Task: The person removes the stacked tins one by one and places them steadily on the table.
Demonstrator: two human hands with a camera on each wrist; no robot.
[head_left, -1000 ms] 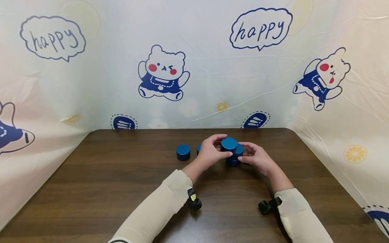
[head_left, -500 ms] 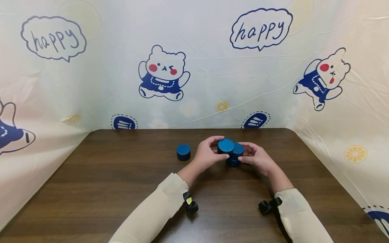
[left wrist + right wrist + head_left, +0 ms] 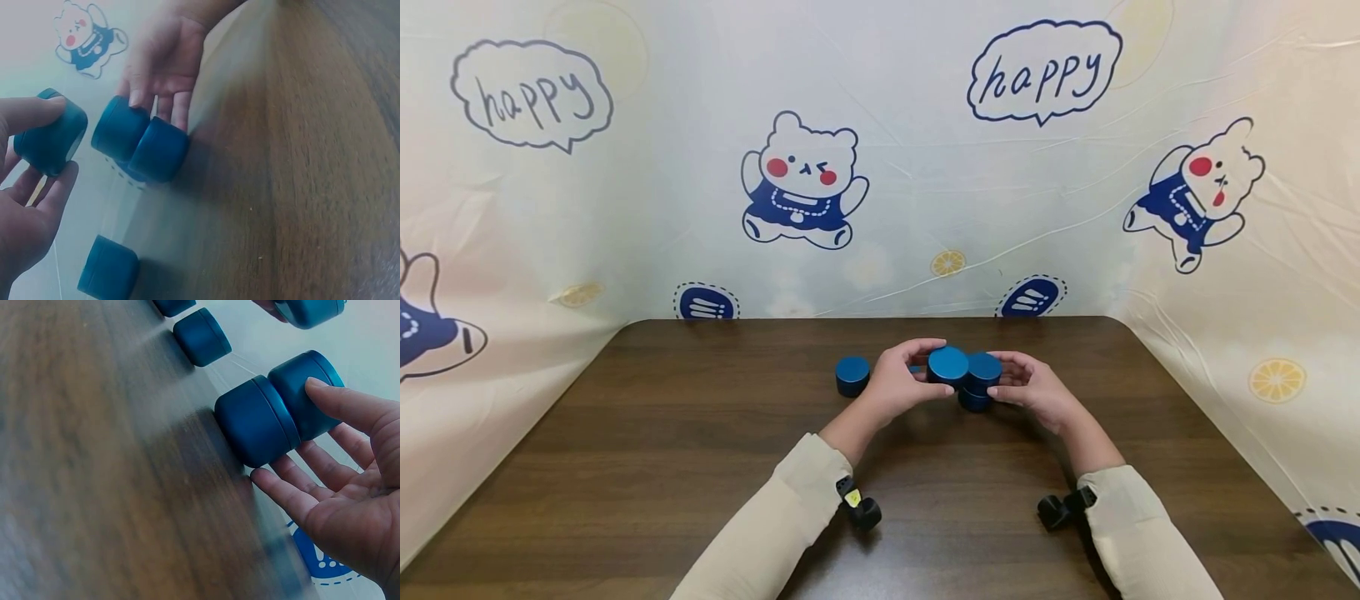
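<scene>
My left hand (image 3: 895, 385) holds a round blue tin (image 3: 948, 365) up off the table, thumb on one side and fingers on the other. Just right of it, two matching tins are stacked. My right hand (image 3: 1037, 390) grips the upper tin (image 3: 984, 368), its thumb on the near side in the right wrist view. The lower tin (image 3: 255, 422) stands on the table beneath it, close to the little finger. In the left wrist view the held tin (image 3: 53, 131) is tilted and apart from the stack.
Another blue tin (image 3: 853, 377) stands on the brown wooden table (image 3: 737, 467) left of my left hand. One more tin (image 3: 202, 337) stands between it and the stack, mostly hidden behind the left hand in the head view. A patterned curtain (image 3: 910, 167) hangs behind the table.
My left hand has moved left and slightly down with its tin, away from the top of the stack. The right hand stays in place on the upper tin.
</scene>
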